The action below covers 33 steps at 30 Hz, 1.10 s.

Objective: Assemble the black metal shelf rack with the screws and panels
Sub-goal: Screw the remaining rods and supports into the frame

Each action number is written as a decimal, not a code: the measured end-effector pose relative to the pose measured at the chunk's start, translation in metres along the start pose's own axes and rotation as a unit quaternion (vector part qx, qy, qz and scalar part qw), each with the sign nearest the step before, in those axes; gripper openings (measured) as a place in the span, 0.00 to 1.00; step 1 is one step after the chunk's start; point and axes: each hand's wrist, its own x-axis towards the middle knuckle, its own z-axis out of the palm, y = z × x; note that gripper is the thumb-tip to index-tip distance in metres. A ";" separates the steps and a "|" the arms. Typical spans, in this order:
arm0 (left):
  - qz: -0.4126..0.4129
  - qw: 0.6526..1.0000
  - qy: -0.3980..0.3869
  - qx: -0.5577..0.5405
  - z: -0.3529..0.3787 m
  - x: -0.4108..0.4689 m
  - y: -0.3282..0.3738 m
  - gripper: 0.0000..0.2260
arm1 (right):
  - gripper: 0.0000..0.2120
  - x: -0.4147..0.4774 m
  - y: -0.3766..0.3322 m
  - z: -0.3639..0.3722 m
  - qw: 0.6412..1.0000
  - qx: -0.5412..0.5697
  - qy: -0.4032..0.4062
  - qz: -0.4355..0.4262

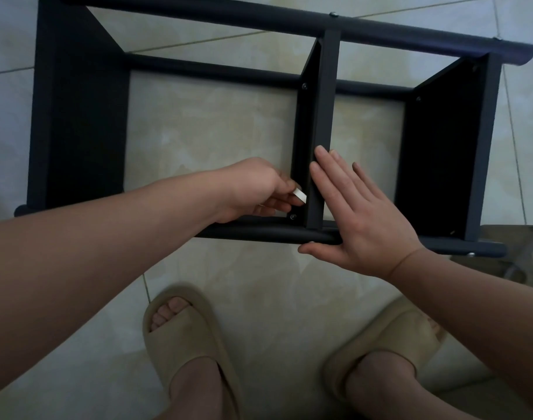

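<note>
The black metal shelf rack (77,116) lies on its side on the tiled floor, with three panels fixed between round tubes. My right hand (359,216) lies flat with straight fingers on the edge of the middle panel (322,122) and over the near tube (259,233). My left hand (259,192) reaches inside the frame left of that panel and pinches a small white tool (300,196) just above a screw (293,217) at the panel's lower corner. Other screw heads show at the joints, one (304,85) at the panel's far corner.
My two feet in beige slippers (186,334) stand on the cream floor tiles just in front of the rack. A transparent plastic bag on a beige surface (519,253) lies at the right edge, beside the end of the near tube.
</note>
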 end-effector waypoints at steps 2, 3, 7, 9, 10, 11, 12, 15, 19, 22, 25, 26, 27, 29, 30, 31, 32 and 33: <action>0.005 1.000 -0.005 0.018 -0.002 -0.001 -0.001 0.08 | 0.50 0.000 0.000 0.000 1.000 0.000 0.002 -0.001; 0.007 1.000 -0.006 0.026 -0.003 -0.002 -0.001 0.08 | 0.49 0.000 0.000 0.000 1.000 0.000 0.003 -0.001; 0.015 0.999 -0.011 0.045 -0.006 -0.003 -0.003 0.09 | 0.49 0.000 0.000 0.000 1.000 -0.001 0.003 0.000; 0.020 0.998 -0.014 0.056 -0.007 -0.004 -0.004 0.09 | 0.49 0.000 -0.001 -0.001 1.000 -0.001 0.000 0.001; 0.024 0.997 -0.015 0.066 -0.008 -0.005 -0.005 0.09 | 0.49 0.000 -0.001 -0.001 1.000 -0.001 -0.002 0.002; 0.029 0.996 -0.015 0.080 -0.009 -0.005 -0.005 0.08 | 0.49 0.000 -0.001 -0.002 1.000 -0.001 -0.003 0.002; 0.036 0.995 -0.015 0.097 -0.010 -0.006 -0.006 0.08 | 0.49 0.000 -0.001 -0.002 1.000 -0.002 -0.005 0.003; 0.056 0.988 -0.013 0.142 -0.011 -0.007 -0.006 0.08 | 0.50 0.000 -0.001 -0.003 1.000 -0.003 -0.009 0.004; 0.070 0.983 -0.021 0.169 -0.012 -0.009 -0.007 0.09 | 0.49 0.000 -0.002 -0.003 1.000 0.000 -0.009 0.003; 0.067 0.980 -0.033 0.182 -0.014 -0.011 -0.007 0.08 | 0.49 0.000 -0.001 -0.003 1.000 -0.001 -0.009 0.004; 0.066 0.977 -0.041 0.197 -0.015 -0.011 -0.008 0.06 | 0.50 0.000 -0.001 -0.003 1.000 -0.001 -0.011 0.005; 0.067 0.976 -0.044 0.201 -0.015 -0.011 -0.008 0.06 | 0.50 0.001 -0.001 -0.003 1.000 -0.003 -0.011 0.005; 0.069 0.975 -0.047 0.207 -0.015 -0.010 -0.009 0.06 | 0.50 0.001 -0.001 -0.003 1.000 -0.004 -0.011 0.005; 0.075 0.971 -0.049 0.223 -0.015 -0.009 -0.010 0.07 | 0.50 0.000 -0.001 -0.003 1.000 -0.006 -0.012 0.004; 0.078 0.968 -0.049 0.235 -0.015 -0.009 -0.010 0.07 | 0.50 0.000 -0.001 -0.003 1.000 -0.006 -0.012 0.003; 0.082 0.964 -0.049 0.248 -0.015 -0.009 -0.010 0.07 | 0.49 0.000 -0.001 -0.003 1.000 -0.006 -0.011 0.003; 0.085 0.960 -0.048 0.261 -0.015 -0.009 -0.010 0.07 | 0.49 0.000 -0.001 -0.003 1.000 -0.005 -0.008 0.003; 0.089 0.957 -0.049 0.274 -0.015 -0.009 -0.010 0.07 | 0.49 0.000 -0.001 -0.003 1.000 -0.003 -0.006 0.003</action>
